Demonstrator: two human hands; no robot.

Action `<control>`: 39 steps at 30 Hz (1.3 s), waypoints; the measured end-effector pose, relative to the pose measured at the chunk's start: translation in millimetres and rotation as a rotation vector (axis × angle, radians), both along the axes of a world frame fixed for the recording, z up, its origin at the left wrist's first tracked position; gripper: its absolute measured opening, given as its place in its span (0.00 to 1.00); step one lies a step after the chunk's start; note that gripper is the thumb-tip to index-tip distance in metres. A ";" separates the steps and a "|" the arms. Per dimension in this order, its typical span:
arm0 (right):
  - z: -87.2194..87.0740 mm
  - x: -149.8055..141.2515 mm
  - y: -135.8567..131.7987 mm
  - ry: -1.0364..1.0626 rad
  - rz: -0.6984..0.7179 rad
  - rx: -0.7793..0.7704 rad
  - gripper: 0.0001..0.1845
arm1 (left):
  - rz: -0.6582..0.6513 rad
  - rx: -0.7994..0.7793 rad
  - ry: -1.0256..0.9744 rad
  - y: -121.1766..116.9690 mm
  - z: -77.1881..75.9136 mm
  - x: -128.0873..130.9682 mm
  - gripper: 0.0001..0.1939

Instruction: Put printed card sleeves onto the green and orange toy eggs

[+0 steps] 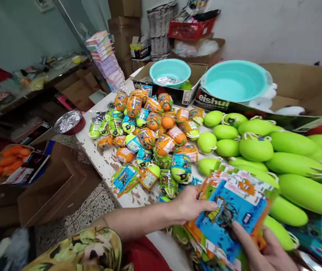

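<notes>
A thick stack of printed cards (220, 222), blue on top with orange and green edges fanned out below, is held between my two hands. My left hand (190, 205) grips its left side, thumb lying on top. My right hand (258, 244) clasps the lower right, with one finger across the top card and others at the edge. Bright green egg-shaped toys (299, 162) with pale strings lie right beside the stack. To the left is a heap of wrapped orange, green and blue eggs (149, 131). A smaller pile of cards (125, 178) rests near the table's left edge.
Turquoise basins (235, 82) sit on cardboard boxes (290, 90) along the table's back. A metal bowl (69, 122) of silvery pieces stands beyond the left edge. Lower left, a box holds orange eggs (9, 160). Pastel boxes (106, 60) are stacked at the far corner.
</notes>
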State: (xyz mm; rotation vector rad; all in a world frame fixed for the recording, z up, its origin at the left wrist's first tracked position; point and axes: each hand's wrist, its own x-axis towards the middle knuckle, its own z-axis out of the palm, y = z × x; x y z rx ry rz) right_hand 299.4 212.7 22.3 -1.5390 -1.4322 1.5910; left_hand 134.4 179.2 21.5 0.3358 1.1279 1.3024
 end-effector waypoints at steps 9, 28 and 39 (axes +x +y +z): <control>-42.1 -186.0 -138.4 0.329 0.166 -0.223 0.25 | 0.089 -0.092 0.286 -163.4 -26.8 -171.4 0.21; -163.0 -305.4 -182.6 -0.542 0.318 0.070 0.22 | 0.347 -0.556 0.536 -297.1 -134.9 -368.8 0.19; -177.4 -306.1 -180.4 -0.629 0.312 -0.014 0.11 | 0.321 -0.727 1.180 -262.1 -144.0 -388.2 0.29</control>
